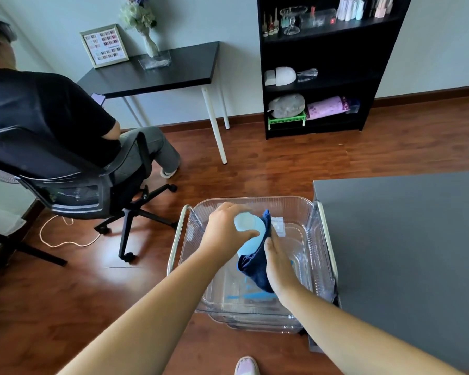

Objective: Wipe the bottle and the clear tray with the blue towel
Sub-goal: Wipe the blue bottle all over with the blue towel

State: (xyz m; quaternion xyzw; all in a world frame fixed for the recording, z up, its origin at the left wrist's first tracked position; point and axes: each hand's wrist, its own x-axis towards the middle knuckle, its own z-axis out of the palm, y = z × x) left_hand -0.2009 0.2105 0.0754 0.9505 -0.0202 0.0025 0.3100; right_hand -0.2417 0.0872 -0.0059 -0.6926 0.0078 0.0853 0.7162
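Observation:
A light blue bottle (251, 240) with a pale cap stands inside the clear tray (255, 205), the top tier of a clear plastic cart. My left hand (225, 230) grips the bottle around its top. My right hand (278, 262) presses the dark blue towel (256, 265) against the bottle's right side. The towel hangs down over the lower part of the bottle and hides it. A small clear item lies in the tray behind the towel.
A dark grey table (404, 253) stands right beside the cart. To the left a person sits in a black office chair (65, 185) at a black desk. A black shelf (322, 77) stands at the far wall. A cable lies on the wooden floor.

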